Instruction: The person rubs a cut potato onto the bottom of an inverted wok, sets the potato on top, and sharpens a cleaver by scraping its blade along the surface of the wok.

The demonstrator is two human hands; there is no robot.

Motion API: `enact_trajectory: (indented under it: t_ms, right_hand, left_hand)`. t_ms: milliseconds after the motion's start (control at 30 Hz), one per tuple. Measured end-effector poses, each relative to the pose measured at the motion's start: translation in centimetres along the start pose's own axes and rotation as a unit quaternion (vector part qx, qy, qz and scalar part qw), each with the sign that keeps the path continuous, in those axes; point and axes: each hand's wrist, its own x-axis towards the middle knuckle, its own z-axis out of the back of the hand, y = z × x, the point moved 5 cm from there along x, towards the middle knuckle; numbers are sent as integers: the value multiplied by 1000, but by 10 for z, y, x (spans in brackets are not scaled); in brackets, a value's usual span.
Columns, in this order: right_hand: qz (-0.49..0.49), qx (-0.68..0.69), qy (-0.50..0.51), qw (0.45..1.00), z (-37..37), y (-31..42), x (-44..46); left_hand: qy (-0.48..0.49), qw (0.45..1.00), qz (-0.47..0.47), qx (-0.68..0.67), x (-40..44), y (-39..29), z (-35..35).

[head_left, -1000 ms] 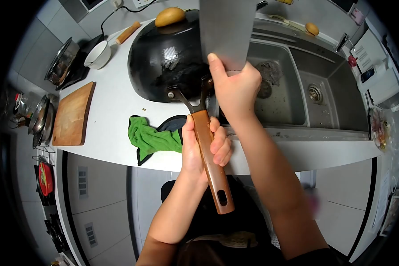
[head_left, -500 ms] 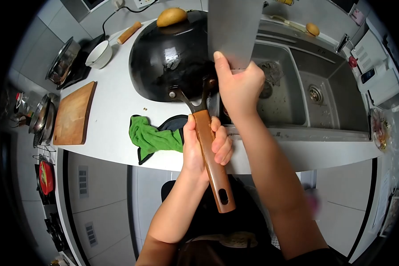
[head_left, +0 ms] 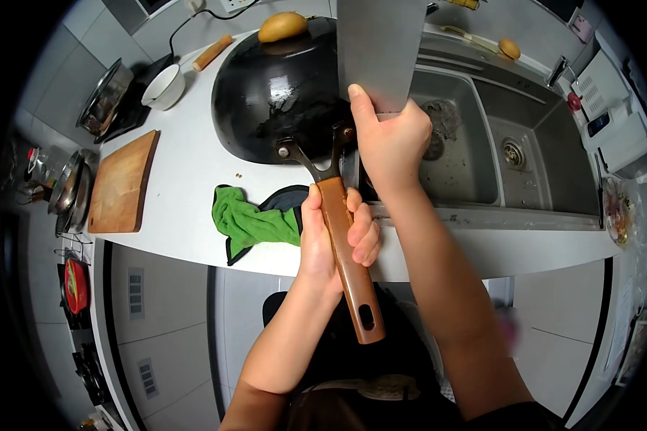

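Observation:
A black wok (head_left: 273,93) rests on the counter, its dark rounded surface showing. My left hand (head_left: 334,241) is closed around the wok's brown handle (head_left: 349,273), which points toward my body. Above the wok's right side, my right hand (head_left: 392,144) grips a cleaver (head_left: 379,54) with a broad grey blade. My right thumb lies along the blade's flat; the cleaver's handle is hidden in my fist, and the blade's top runs out of view. A potato (head_left: 282,27) is at the wok's far edge. Left of my left hand lies a green cloth (head_left: 248,215).
A double sink (head_left: 474,179) is on the right, with another potato (head_left: 509,49) behind it. On the left are a wooden cutting board (head_left: 126,183), a white bowl (head_left: 164,87), a wooden rolling pin (head_left: 212,52) and a pot (head_left: 106,97).
The view has shifted very slightly, so everything sits a few pixels further right. Both hands keep the same grips on the wok handle and the cleaver.

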Motion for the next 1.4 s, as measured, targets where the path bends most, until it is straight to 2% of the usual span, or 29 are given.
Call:
enact_trajectory:
  t_ms: [133, 367, 500, 567, 633, 700, 733, 800, 833, 900, 933, 1033, 1267, 1400]
  right_hand:
    - [32, -2, -13, 999, -2, 3, -3]
    - [2, 45, -5, 999, -2, -3, 2]
    - [26, 14, -34, 999, 14, -1, 9]
    - [1, 72, -90, 993, 26, 3, 17]
    - [-8, 69, -60, 996, 36, 9, 29]
    - [-12, 71, 11, 997, 38, 6, 41]
    - [-12, 74, 5, 997, 42, 4, 48]
    - [-125, 141, 175, 966, 28, -7, 56]
    - [-124, 145, 170, 967, 28, -10, 60]
    - [-125, 154, 226, 954, 18, -20, 60]
    - [-75, 191, 181, 962, 18, -20, 61]
    - [-91, 192, 171, 962, 16, -29, 63]
    - [-134, 157, 155, 966, 24, -27, 56]
    - [-125, 172, 127, 969, 25, -26, 53]
  left_hand:
    - [13, 1000, -1, 1, 0, -1, 1]
    - [21, 1000, 1, 0, 1, -1, 2]
    - [15, 1000, -7, -3, -1, -1, 1]
    - [-12, 1000, -16, -15, -1, 0, -8]
    - [-15, 1000, -14, -1, 1, 0, -14]
    - [1, 1000, -6, -8, 5, 0, -24]
    - [25, 999, -12, -36, 7, 0, -30]
    - [99, 993, -13, -68, 13, -1, -36]
    - [101, 993, -10, -62, 17, 0, -32]
    - [174, 984, -15, -42, 20, 1, -32]
    - [192, 980, -19, -37, 21, 0, -32]
    - [254, 966, -11, -54, 20, 0, -33]
    - [303, 944, -1, -126, 8, 4, -37]
    - [313, 941, -4, -132, 7, 2, -42]
